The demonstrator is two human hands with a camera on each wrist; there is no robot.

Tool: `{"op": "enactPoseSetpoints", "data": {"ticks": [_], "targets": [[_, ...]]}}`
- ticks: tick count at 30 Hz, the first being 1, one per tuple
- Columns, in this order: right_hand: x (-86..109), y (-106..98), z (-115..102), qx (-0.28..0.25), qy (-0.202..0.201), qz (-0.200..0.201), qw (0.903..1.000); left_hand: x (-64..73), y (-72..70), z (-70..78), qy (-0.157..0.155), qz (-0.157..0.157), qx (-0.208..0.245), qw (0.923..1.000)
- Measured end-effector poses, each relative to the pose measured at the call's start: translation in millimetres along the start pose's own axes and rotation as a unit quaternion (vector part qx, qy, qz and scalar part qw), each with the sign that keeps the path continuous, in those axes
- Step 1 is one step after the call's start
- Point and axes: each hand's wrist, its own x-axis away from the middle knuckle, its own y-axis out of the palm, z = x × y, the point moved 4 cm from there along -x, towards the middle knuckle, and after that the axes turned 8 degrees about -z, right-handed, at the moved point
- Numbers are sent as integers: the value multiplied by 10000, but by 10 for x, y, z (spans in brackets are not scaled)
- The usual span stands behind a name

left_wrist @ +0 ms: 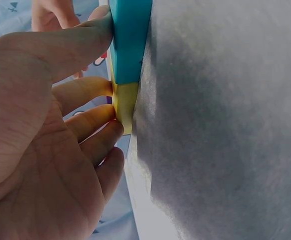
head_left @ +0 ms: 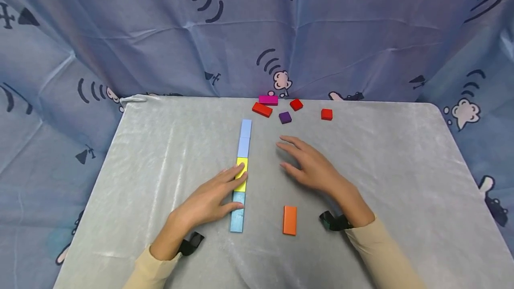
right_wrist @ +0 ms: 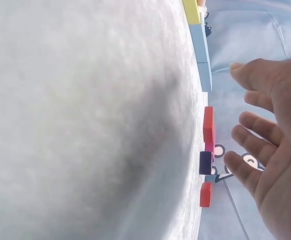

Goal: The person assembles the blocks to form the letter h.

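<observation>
A straight row of blocks runs away from the person: a teal block point(head_left: 237, 220) nearest, then a yellow block point(head_left: 242, 185), then light blue blocks point(head_left: 244, 147) at the far end. My left hand point(head_left: 206, 202) rests its fingertips on the yellow block and its thumb on the teal one, fingers fairly straight. In the left wrist view, the thumb touches the teal block point(left_wrist: 130, 40) and several fingers touch the yellow block point(left_wrist: 125, 107). My right hand point(head_left: 315, 168) hovers right of the row with fingers spread, holding nothing; the right wrist view shows its palm point(right_wrist: 285, 185).
An orange block point(head_left: 290, 220) lies between the forearms. Toward the far edge are a magenta block point(head_left: 268, 100), a long red block point(head_left: 262, 109), a purple block point(head_left: 285, 117) and two small red blocks point(head_left: 296, 104). Patterned blue cloth point(head_left: 241, 57) hangs behind the grey-covered table point(head_left: 160, 146).
</observation>
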Motion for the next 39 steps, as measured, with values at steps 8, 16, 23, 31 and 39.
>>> {"op": "enactPoseSetpoints", "data": {"ticks": [8, 16, 23, 31, 39], "targets": [[-255, -43, 16, 11, -5, -303, 9995, 28, 13, -36, -75, 63, 2, 10000], [-483, -96, 86, 700, 37, -332, 9970, 2, -3, -33, 3, 53, -80, 10000], [-645, -87, 160, 1010, 193, -452, 9937, -18, -9, -18, 66, 0, -109, 9999], [-834, -54, 182, 1134, 233, -579, 9916, -15, -12, -27, 36, -11, -11, 10000], [-1000, -89, 193, 1002, -18, -468, 9939, -7, -6, -42, 93, 64, 44, 9999]]}}
